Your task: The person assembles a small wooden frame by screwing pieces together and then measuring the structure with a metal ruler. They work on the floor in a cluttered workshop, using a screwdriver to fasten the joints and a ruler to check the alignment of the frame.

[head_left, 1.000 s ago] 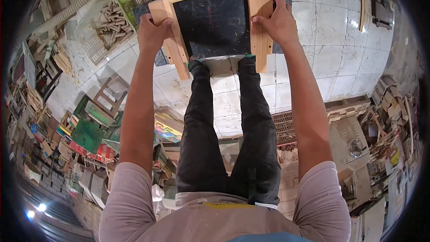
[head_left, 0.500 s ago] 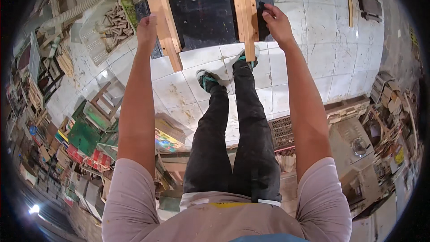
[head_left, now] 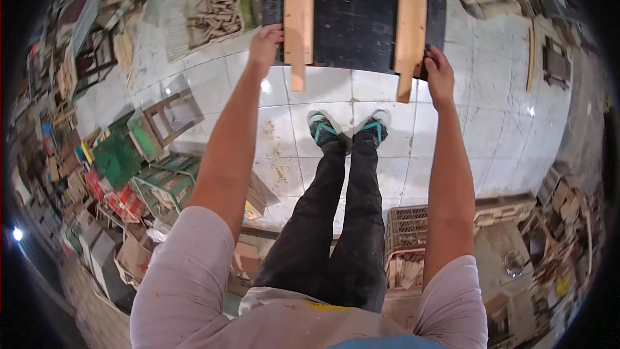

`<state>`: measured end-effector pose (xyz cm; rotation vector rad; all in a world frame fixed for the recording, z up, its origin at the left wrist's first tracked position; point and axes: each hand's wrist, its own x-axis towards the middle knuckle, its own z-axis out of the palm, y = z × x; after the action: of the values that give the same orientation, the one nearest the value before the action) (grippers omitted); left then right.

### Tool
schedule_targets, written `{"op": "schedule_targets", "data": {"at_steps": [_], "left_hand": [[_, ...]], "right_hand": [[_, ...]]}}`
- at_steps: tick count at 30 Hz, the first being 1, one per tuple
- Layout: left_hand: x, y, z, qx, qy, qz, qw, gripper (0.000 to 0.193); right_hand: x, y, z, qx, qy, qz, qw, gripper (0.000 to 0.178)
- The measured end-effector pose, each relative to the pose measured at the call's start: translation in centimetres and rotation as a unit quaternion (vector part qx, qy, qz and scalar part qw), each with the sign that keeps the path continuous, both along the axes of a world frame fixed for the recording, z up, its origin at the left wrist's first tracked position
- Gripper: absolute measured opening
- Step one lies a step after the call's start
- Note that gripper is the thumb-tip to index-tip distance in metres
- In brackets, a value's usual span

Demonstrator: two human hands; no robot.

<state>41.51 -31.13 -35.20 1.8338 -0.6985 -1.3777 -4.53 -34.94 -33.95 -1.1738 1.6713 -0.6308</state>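
Observation:
Ahead of my feet is a black rectangular board (head_left: 355,29), with a pale wooden frame (head_left: 298,32) on its upper face. The frame has a bar along the far side and two legs that stick out past the board's near edge. My left hand (head_left: 263,48) closes on the board's left edge, fingertips beside the left leg. On the right edge, near the corner, my right hand (head_left: 440,77) grips with bent fingers and thumb. The undersides of the board and the fingers beneath it are hidden.
White tiles (head_left: 323,174) cover the floor under my sandals (head_left: 323,128). A crate of wood offcuts (head_left: 216,16) stands far left, a brown plastic crate (head_left: 408,227) near right. Green metal boxes (head_left: 119,158) and scrap wood (head_left: 562,220) line the sides.
The board with its frame now sits further right in view and more level, both hands with it. My feet have come side by side, and the surroundings have shifted.

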Motion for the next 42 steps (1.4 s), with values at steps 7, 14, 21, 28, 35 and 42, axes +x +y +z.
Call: {"op": "schedule_targets", "data": {"at_steps": [7,14,21,28,35,42], "left_hand": [[-1.7,1.4,1.3,-0.008,-0.095,-0.018,0.995,0.035],[-1.6,2.2,0.8,-0.019,-0.117,-0.025,0.993,0.035],[-1.9,2.1,1.4,-0.024,-0.098,-0.018,0.995,0.034],[-1.7,1.9,1.6,-0.01,-0.088,-0.017,0.996,0.03],[-1.9,1.8,1.3,-0.01,-0.076,-0.002,0.997,0.029],[-2.5,2.0,2.3,-0.024,-0.163,-0.035,0.986,0.031]], "right_hand": [[-0.1,-0.2,1.0,0.044,-0.018,0.005,0.999,0.048],[0.2,-0.7,2.0,0.063,0.014,0.015,0.998,0.048],[0.5,-0.8,2.6,0.064,0.029,0.023,0.997,0.046],[-0.2,-0.7,1.3,0.041,0.029,0.032,0.998,0.045],[-0.4,-0.6,1.1,0.045,0.018,0.035,0.998,0.048],[1.7,-0.7,2.4,0.045,0.068,0.035,0.996,0.066]]}}
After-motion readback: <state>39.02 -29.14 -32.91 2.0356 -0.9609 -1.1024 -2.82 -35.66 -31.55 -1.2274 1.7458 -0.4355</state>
